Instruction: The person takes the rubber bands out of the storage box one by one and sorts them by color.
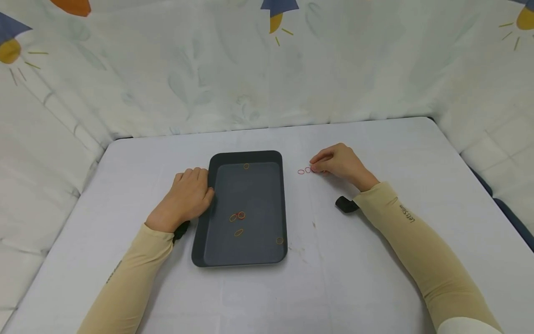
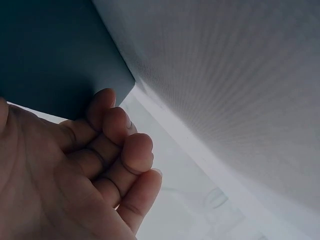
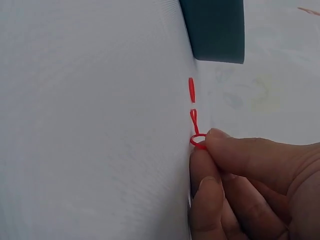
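A dark grey rectangular tray [image 1: 246, 195] lies on the white table. My left hand [image 1: 185, 195] grips its left rim, the thumb over the edge; in the left wrist view the curled fingers [image 2: 137, 150] are against the tray's outer wall [image 2: 55, 55]. Right of the tray, my right hand [image 1: 340, 162] pinches a small red rubber band [image 3: 198, 141] between thumb and fingertips, close to the tabletop. Two more red rubber bands, a nearer one [image 3: 194, 121] and a farther one [image 3: 191, 90], lie in a row toward the tray. The fingers partly hide the row in the head view.
Several yellow-orange rubber bands [image 1: 238, 232] are scattered inside the tray, one beside a redder band [image 1: 241, 215]. The white-covered table [image 1: 359, 283] has faint brown stains right of the tray. A patterned pale curtain [image 1: 233, 69] hangs behind the far edge.
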Tool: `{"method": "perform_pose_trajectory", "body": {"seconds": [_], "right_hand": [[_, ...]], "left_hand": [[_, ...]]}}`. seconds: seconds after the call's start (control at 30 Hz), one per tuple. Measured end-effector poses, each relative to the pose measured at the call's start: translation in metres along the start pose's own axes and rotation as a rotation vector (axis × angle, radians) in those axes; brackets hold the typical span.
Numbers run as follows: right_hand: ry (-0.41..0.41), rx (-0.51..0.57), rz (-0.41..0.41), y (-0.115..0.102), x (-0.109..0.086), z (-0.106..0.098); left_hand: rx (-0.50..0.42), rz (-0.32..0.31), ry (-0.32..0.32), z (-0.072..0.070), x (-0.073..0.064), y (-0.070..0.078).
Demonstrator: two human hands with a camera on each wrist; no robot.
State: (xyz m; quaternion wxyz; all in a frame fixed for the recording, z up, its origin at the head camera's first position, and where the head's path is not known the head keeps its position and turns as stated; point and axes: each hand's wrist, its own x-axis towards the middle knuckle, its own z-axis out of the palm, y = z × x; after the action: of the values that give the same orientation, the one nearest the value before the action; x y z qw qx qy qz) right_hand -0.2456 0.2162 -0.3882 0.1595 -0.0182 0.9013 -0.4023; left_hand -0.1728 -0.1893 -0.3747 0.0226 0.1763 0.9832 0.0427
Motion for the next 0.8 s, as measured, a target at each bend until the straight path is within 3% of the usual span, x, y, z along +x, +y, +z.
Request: {"method": "perform_pose_trajectory", "body": {"seconds": [0.33,0.8], "right_hand": [[0.006,-0.033,0.035,-0.0048,-0.0011,-0.0019],[-0.003,-0.037,-0.045,-0.0070,0.0076,0.0027]], "left_hand": [[-0.015,0.002,0.008,0.0013,0.0000,-0.0029],[-0.017,-0.031,0.003,0.0045,-0.0074,-0.0094]]}}
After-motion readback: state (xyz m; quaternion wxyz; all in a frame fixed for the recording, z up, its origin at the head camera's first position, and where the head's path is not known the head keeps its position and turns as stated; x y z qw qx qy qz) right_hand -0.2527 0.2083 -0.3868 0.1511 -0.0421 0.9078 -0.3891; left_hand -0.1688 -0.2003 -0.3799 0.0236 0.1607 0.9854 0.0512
